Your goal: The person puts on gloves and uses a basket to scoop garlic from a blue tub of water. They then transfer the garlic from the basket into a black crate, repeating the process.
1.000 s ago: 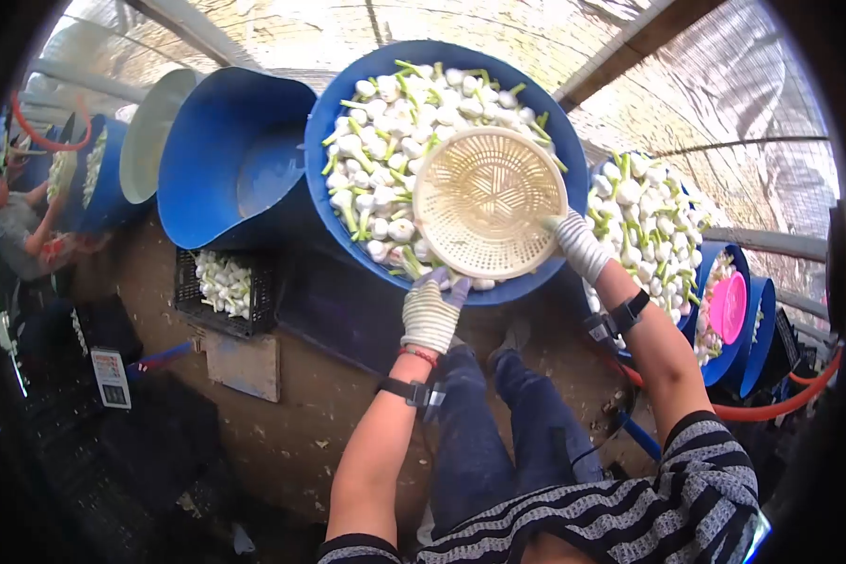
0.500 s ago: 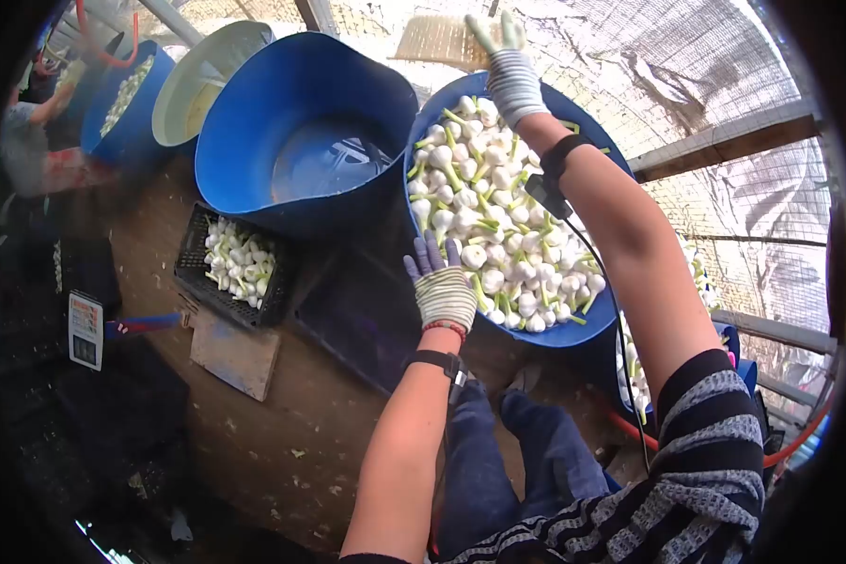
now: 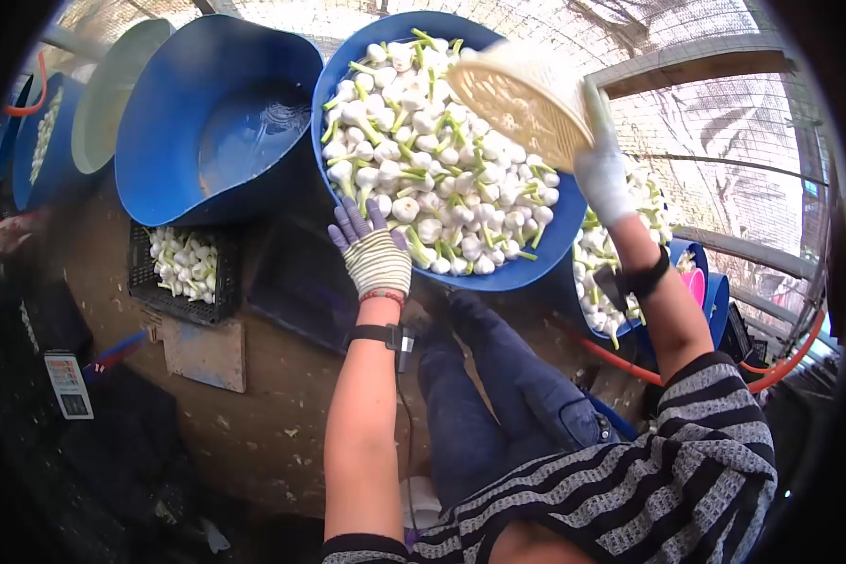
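Right hand [image 3: 603,171] holds perforated basket [image 3: 522,103] tilted over garlic [image 3: 432,174] in blue tub [image 3: 556,226]; my left hand [image 3: 376,252] spreads wide beside it.

The left hand [image 3: 376,254] is gloved, palm down, with fingers extended and spread; its forearm runs straight up from the lower edge. The right hand [image 3: 603,169], also gloved, is raised higher, fingers pointing upward, with its arm bent at the elbow. Each wrist carries a dark strap.
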The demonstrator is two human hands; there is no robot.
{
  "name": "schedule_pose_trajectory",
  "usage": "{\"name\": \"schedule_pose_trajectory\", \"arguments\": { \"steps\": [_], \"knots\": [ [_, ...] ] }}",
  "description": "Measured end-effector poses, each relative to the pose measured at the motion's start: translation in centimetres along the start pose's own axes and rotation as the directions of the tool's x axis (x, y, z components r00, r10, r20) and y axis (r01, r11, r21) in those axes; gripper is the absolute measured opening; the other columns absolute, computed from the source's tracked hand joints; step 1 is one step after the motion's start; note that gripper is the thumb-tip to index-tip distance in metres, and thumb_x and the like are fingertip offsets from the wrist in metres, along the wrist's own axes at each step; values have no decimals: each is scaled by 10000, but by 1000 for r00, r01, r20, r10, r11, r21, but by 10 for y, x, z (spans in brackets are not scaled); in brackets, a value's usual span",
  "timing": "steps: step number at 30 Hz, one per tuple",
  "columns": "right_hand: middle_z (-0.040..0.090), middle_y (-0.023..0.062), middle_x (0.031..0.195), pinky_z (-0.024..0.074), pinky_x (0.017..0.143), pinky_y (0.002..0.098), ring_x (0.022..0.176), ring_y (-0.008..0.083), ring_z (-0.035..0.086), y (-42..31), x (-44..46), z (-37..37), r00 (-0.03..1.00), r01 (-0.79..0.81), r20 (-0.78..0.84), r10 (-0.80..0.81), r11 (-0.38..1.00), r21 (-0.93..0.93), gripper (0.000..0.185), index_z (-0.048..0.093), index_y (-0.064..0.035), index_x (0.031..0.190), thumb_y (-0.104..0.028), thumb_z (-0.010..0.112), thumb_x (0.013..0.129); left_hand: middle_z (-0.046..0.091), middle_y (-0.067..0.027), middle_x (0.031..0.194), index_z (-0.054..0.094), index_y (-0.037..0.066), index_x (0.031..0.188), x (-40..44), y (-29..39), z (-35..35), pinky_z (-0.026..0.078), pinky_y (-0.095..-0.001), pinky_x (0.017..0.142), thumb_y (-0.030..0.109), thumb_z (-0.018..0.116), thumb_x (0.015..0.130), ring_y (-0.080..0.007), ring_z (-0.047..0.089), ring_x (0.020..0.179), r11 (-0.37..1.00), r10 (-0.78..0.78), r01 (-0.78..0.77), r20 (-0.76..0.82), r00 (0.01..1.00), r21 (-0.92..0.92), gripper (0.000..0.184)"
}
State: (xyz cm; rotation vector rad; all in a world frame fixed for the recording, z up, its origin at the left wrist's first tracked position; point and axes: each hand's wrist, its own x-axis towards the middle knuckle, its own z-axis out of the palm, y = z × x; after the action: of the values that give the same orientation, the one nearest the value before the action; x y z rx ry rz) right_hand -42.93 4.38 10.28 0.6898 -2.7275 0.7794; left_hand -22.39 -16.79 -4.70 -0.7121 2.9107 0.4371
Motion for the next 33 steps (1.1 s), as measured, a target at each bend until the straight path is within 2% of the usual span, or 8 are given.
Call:
{"name": "schedule_pose_trajectory", "arguments": {
  "steps": [5, 8, 10, 12, 15, 24, 30, 33],
  "knots": [
    [238, 278, 1496, 314, 1105, 423, 1381, 405, 282, 63, -137, 15, 866, -477, 202, 458, 878, 51, 810, 270, -93, 1495, 123, 516, 755, 287, -234, 1512, 427, 13, 1401, 2, 13, -1, 85, -531, 1169, 346, 528, 898, -359, 181, 1441, 993, -4, 12, -69, 998, 118, 612],
    [221, 342, 1482, 154, 1165, 478, 1399, 469, 204, 27, -105, 30, 870, -278, 277, 407, 871, -405, 814, 261, -103, 1502, 51, 520, 746, 456, -223, 1403, 555, 6, 1283, 32, 25, -6, 285, -480, 1113, 276, 551, 906, -345, 408, 1327, 997, 70, -71, -113, 991, -10, 464],
    [229, 363, 1470, 125, 1168, 495, 1405, 469, 184, 47, -80, 40, 845, -287, 346, 408, 891, -351, 820, 263, -105, 1501, 43, 515, 735, 569, -218, 1273, 602, 7, 1212, 80, 34, -2, 462, -426, 943, 183, 605, 887, -348, 585, 1113, 688, -355, 368, 152, 922, -625, 369],
    [243, 338, 1480, 145, 1168, 484, 1396, 476, 202, 79, -77, 47, 821, -358, 361, 442, 892, -277, 818, 264, -105, 1499, 38, 527, 738, 615, -216, 1180, 631, 37, 1182, 126, 13, 50, 516, -405, 846, 132, 639, 867, -375, 635, 984, 482, -386, 338, 149, 910, -808, 330],
    [238, 288, 1510, 239, 1149, 444, 1383, 433, 283, 108, -92, 51, 847, -429, 287, 447, 894, -127, 818, 316, -159, 1481, 105, 534, 738, 616, -219, 1151, 646, 18, 1121, 153, 19, 51, 509, -382, 857, 56, 635, 838, -332, 623, 986, 964, -67, 34, -116, 991, -263, 286],
    [268, 262, 1506, 265, 1144, 392, 1383, 408, 303, 129, -98, 47, 867, -435, 257, 427, 900, -28, 792, 343, -150, 1468, 113, 517, 741, 643, -208, 1038, 650, 16, 1076, 177, 24, 63, 496, -424, 887, 151, 516, 899, -328, 624, 998, 990, -9, -25, 238, 971, 137, 260],
    [356, 240, 1461, 312, 1110, 366, 1346, 356, 378, 164, -107, 45, 889, -419, 240, 390, 904, 82, 629, 351, -127, 1464, 22, 512, 875, 628, -194, 1020, 636, 13, 956, 102, 2, -22, 472, -406, 857, 105, 617, 862, -324, 600, 955, 915, 87, -100, -50, 995, -391, 133],
    [435, 208, 1395, 370, 1052, 341, 1272, 302, 454, 179, -106, 45, 855, -507, 284, 434, 815, 282, 593, 364, -107, 1456, 27, 495, 893, 617, -7, 923, 628, 70, 950, 1, -60, -64, 474, -276, 714, 102, 662, 886, -114, 536, 767, 595, -304, 182, -10, 953, -783, 80]
  ]
}}
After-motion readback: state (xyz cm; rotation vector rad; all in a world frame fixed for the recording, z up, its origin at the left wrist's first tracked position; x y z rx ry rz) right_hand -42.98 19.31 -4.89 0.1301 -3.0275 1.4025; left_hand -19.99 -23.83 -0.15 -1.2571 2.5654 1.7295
